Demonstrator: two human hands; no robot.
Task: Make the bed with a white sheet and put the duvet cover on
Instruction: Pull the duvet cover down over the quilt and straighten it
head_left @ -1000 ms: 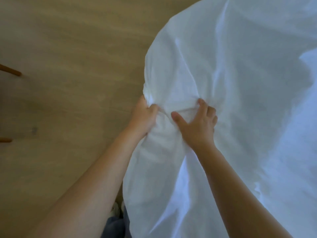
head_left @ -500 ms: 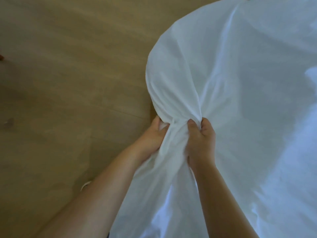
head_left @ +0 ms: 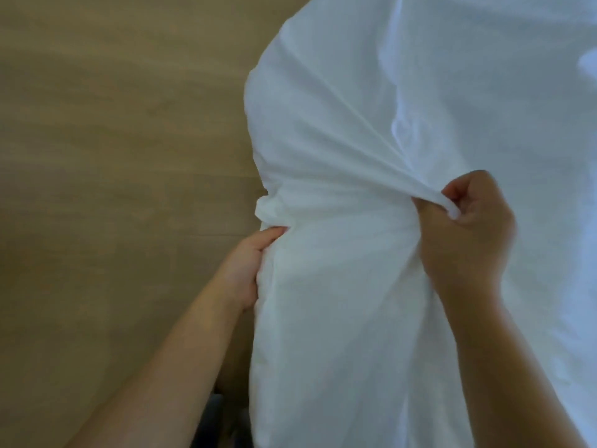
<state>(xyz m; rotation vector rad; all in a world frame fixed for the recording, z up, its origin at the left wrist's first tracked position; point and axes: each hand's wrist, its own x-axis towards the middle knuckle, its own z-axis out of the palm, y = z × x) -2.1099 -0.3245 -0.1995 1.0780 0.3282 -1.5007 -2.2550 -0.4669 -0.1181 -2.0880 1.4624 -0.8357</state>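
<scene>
A white sheet (head_left: 403,101) fills the right half of the head view and drapes over a rounded corner, with folds running toward my hands. My left hand (head_left: 247,266) grips the sheet's left edge at the corner, its fingers tucked under the cloth. Further right, my right hand (head_left: 468,227) is closed in a fist around a bunched ridge of the same sheet and pulls it taut. What lies under the sheet is hidden.
A light wooden floor (head_left: 113,156) covers the whole left side. A bit of dark clothing (head_left: 213,418) shows at the bottom between my forearms.
My hands have drawn apart: the right one has moved right with a gathered fold, the left one has stayed at the corner edge. The view has come closer to the sheet.
</scene>
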